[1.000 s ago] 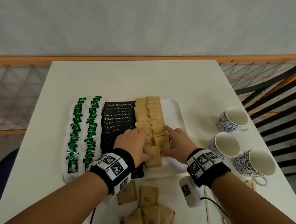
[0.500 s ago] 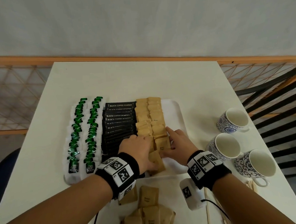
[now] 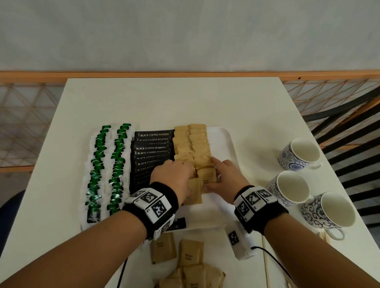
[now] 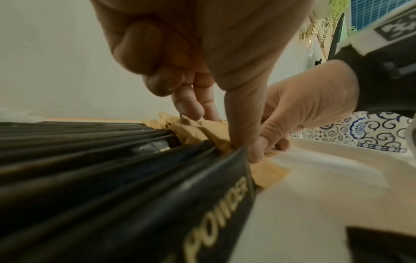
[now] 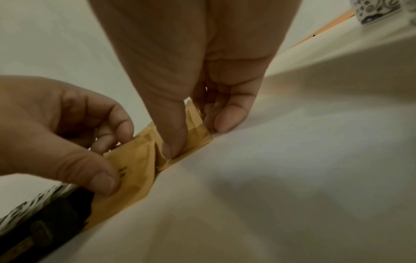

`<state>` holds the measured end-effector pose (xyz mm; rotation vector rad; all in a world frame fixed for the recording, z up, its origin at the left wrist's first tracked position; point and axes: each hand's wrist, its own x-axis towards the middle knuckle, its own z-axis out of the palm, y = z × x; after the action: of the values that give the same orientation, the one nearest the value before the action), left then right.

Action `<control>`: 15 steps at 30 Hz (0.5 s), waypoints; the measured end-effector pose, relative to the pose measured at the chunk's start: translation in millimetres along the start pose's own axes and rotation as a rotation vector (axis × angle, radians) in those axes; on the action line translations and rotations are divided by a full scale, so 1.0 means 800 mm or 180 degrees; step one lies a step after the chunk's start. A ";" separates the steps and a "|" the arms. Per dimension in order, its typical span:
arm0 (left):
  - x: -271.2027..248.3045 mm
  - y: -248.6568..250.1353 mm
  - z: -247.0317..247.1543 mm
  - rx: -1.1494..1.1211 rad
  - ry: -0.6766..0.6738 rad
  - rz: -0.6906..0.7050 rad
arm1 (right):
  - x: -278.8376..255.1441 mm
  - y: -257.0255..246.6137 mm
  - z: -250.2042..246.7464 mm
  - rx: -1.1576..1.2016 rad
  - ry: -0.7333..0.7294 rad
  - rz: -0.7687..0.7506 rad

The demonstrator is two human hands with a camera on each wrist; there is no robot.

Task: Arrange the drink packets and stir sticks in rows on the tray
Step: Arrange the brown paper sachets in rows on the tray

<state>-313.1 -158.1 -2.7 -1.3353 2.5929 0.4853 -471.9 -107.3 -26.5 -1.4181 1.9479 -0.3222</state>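
Observation:
A white tray [image 3: 223,139] holds two rows of green tea packets [image 3: 97,167], a stack of black coffee sachets [image 3: 152,147] and two columns of brown sugar packets [image 3: 192,143]. At the near end of the left brown column, my left hand [image 3: 175,178] pinches a brown packet [image 3: 195,193], its thumb on the packet's face [image 5: 128,185]. Beside it, my right hand [image 3: 225,176] pinches the nearest packet [image 3: 206,176] of the right column, thumb on top [image 5: 198,135] and fingers at its far side. The hands hide the packets under them.
Three patterned cups [image 3: 301,153] [image 3: 292,187] [image 3: 331,211] stand right of the tray. Loose brown packets [image 3: 189,253] and a pile of them [image 3: 188,284] lie on the near table. Wooden stir sticks [image 3: 267,270] lie at the front right. A railing runs behind the table.
Both hands have slid slightly away from me, pushing the nearest brown packets up against their columns. The left hand's packet now overlaps the row more.

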 end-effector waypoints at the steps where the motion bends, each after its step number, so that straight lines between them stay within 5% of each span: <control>1: 0.001 -0.001 -0.001 -0.0006 0.0000 -0.0007 | 0.001 0.000 0.000 0.0009 0.0012 0.0006; 15: -0.002 -0.008 0.002 -0.0062 -0.0009 -0.0258 | -0.002 0.012 0.010 0.0009 0.0104 -0.0070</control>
<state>-307.0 -160.3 -4.9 -1.4385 2.5264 0.4997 -473.7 -100.5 -36.8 -1.4417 1.9585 -0.3601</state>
